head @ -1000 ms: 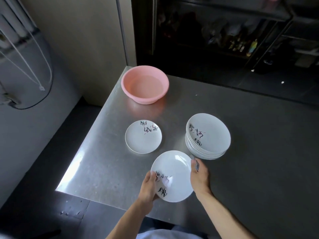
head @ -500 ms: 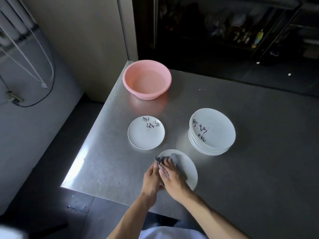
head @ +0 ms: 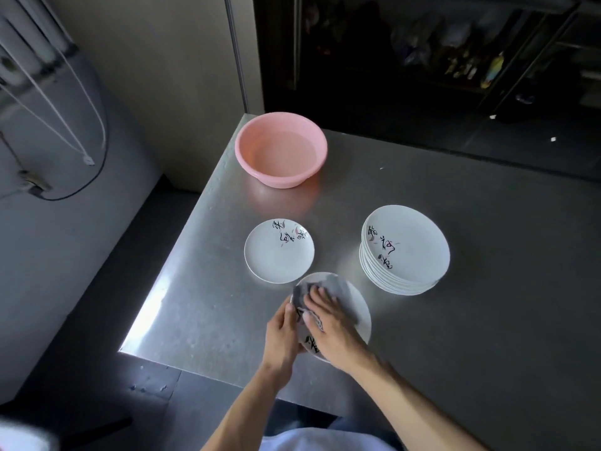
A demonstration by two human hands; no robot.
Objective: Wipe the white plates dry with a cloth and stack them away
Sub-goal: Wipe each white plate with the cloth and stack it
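Note:
A white plate (head: 361, 315) with black writing is held over the table's near edge. My left hand (head: 282, 333) grips its left rim. My right hand (head: 328, 320) lies flat on a grey cloth (head: 335, 284) and presses it onto the plate's face, fingers straight. A single white plate (head: 276, 260) lies on the steel table just beyond, to the left. A stack of several white plates (head: 413, 252) stands to the right.
A pink basin (head: 281, 149) stands at the far left corner of the steel table (head: 487, 288). The table's left edge and near edge drop to a dark floor. A wall with cables is at left, dark shelves behind.
A second ago both hands held the plate by its rims, its face bare. My right hand has since come onto the plate with the grey cloth and rubs across it.

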